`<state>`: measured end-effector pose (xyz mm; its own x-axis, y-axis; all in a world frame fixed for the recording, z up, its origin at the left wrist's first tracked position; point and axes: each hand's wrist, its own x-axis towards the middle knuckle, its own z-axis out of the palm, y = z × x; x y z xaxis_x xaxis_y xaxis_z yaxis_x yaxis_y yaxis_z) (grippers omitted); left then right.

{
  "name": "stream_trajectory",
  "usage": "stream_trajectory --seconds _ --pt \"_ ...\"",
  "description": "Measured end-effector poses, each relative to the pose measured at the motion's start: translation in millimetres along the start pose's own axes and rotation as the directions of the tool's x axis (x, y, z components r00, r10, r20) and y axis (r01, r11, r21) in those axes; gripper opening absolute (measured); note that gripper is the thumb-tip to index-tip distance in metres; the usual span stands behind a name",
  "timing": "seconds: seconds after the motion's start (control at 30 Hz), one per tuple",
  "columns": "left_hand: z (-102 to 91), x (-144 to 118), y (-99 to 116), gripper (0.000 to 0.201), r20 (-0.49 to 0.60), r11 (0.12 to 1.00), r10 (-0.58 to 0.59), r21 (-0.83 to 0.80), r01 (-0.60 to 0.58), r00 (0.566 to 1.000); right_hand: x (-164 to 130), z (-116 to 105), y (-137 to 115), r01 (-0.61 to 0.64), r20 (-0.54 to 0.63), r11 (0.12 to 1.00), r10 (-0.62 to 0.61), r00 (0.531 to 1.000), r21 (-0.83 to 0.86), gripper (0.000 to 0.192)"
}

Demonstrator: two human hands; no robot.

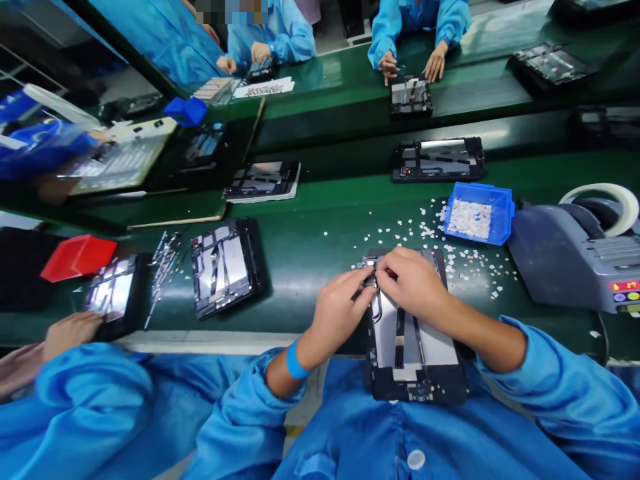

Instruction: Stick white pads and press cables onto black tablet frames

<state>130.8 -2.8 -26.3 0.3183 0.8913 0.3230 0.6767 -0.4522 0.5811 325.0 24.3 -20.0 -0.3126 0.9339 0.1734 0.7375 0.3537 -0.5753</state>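
Note:
An opened tablet (439, 343) lies in front of me at the table's edge, its innards facing up. Silver plates, dark ribbon cables and a small circuit board show inside. Both my hands meet at its upper left corner. My left hand (337, 317), with a blue band at the wrist, is closed in a pinch there. Beside it, my right hand (413, 283) rests over the tablet's top, its fingers curled together at the same corner. Whatever the fingertips hold is too small or hidden to make out.
Small white pieces lie scattered around a blue bin (503, 217) of them. A grey tape dispenser (560, 250) stands at right. More opened tablets (223, 267) sit around the green table (295, 260). A co-worker's hand (73, 333) is at left, near a red bin (80, 259); others work opposite.

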Motion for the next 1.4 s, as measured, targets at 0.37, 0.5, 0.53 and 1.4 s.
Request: stream_trajectory --seconds 0.37,0.5,0.53,1.4 --pt "4.7 11.8 -5.2 0.020 0.128 0.726 -0.480 -0.497 0.475 0.868 -12.7 7.3 3.2 0.149 -0.086 0.982 -0.139 0.987 0.118 0.014" --pt "5.8 9.8 -4.1 0.019 0.093 0.759 -0.466 -0.469 0.452 0.880 -10.9 6.5 2.6 0.113 -0.076 0.993 -0.110 0.991 0.038 0.014" --pt "5.7 8.7 -3.2 0.017 0.063 0.794 -0.441 -0.438 0.422 0.895 -10.2 6.2 2.5 0.110 -0.070 0.994 -0.108 0.992 0.024 0.014" --pt "2.7 14.5 -3.2 0.014 0.044 0.801 -0.436 -0.435 0.411 0.899 5.8 -35.9 3.7 -0.038 0.169 0.999 0.040 0.985 -0.011 0.019"
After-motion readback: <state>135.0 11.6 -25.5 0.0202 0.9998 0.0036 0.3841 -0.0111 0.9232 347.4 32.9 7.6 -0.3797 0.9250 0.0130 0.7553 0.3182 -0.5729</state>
